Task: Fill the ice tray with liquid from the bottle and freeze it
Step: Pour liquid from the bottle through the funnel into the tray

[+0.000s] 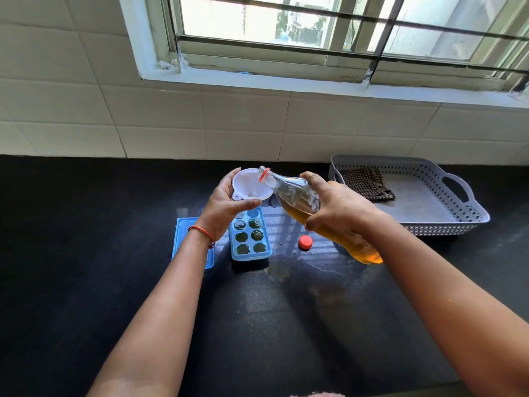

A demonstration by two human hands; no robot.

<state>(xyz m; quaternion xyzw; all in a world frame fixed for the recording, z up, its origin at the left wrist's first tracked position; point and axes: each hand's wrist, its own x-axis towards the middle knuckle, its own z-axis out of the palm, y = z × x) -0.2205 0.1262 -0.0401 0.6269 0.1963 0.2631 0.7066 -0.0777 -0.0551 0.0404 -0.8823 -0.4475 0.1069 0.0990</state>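
The person is tilting a clear plastic bottle of amber liquid [297,196] towards a white plastic funnel [249,186], held above the far end of the blue plastic ice tray [250,239] on the black desk [114,224]. In the inspector's judgement, the tilt should be increasing slowly, with the spout centred over one cell. The left hand [226,204] fingers are curling round the funnel, and the right hand [337,207] fingers are wrapping the bottle.
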